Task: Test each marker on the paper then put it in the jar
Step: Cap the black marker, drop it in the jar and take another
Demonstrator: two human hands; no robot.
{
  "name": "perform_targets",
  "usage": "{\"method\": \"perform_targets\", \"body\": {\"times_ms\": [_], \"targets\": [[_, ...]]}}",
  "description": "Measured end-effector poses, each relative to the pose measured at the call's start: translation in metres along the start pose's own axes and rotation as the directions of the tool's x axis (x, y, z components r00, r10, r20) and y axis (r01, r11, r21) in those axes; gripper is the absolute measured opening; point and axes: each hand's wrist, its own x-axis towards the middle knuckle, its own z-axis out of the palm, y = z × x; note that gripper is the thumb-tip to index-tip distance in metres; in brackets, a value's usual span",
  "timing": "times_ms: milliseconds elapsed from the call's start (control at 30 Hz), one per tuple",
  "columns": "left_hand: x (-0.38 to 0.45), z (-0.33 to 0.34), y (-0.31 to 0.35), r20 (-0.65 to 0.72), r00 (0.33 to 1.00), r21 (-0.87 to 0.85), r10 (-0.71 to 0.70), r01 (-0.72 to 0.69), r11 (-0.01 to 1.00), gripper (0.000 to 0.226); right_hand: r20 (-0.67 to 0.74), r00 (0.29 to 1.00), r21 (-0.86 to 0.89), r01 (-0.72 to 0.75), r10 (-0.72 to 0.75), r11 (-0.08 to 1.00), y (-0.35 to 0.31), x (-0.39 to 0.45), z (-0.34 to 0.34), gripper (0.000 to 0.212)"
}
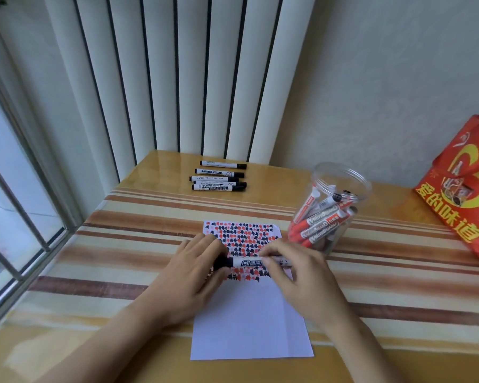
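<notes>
Counter (100, 261): striped orange-and-brown cloth under a glossy cover, window at 9 o'clock, white vertical blinds (177, 78) at 12.

Red printed bag (462, 189) at 3 o'clock, against the wall, well apart from my work.

Paper (249, 322), white sheet at centre. Upper half packed with rows of red and black test marks, lower half blank.

Clear plastic jar (327, 208) at 2 o'clock from the paper, just beside its top right corner, no lid on it. Red-and-white whiteboard markers lean inside, some with black ends.

My left hand (188, 275) lies over the paper's left edge, its fingers curled round the black cap end of the black whiteboard marker (249, 262). My right hand (302, 275) pinches the white barrel from the 3 o'clock side. Marker lies level across the marked rows, held between both hands; I cannot tell whether the cap is seated.

Five untested black markers (219, 176) in a neat stack of rows at 12 o'clock, near the blinds, well apart from the paper.
</notes>
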Motion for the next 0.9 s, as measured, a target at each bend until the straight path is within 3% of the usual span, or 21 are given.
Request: {"method": "perform_targets", "body": {"times_ms": [67, 167, 367, 533, 800, 900], "targets": [[0.0, -0.001, 0.005, 0.007, 1.0, -0.051, 0.02, -0.02, 0.999, 0.008, 0.086, 0.993, -0.209, 0.099, -0.083, 0.973, -0.001, -0.004, 0.008, 0.019], [-0.002, -0.002, 0.01, 0.031, 0.999, -0.059, 0.036, -0.034, 0.998, 0.01, 0.161, 0.981, -0.354, 0.156, -0.105, 0.922, -0.003, -0.005, 0.017, 0.029], [-0.003, 0.006, 0.004, 0.104, 0.994, -0.058, 0.036, -0.03, 0.998, 0.032, 0.185, 0.964, -0.401, 0.251, -0.19, 0.881, -0.009, -0.012, 0.037, 0.019], [-0.005, 0.013, -0.001, 0.073, 0.997, -0.085, 0.033, -0.027, 0.996, 0.036, 0.054, 0.96, -0.437, 0.272, -0.276, 0.857, -0.007, -0.009, 0.042, 0.026], [0.0, 0.0, -0.001, -0.098, 0.995, -0.044, 0.005, -0.01, 0.999, 0.027, -0.061, 0.989, -0.435, 0.094, -0.133, 0.896, 0.006, -0.01, 0.032, 0.038], [0.002, 0.004, -0.01, -0.131, 0.989, -0.03, -0.068, 0.064, 0.997, 0.019, -0.111, 0.994, -0.298, -0.042, 0.009, 0.954, 0.017, -0.01, 0.025, 0.033]]}}
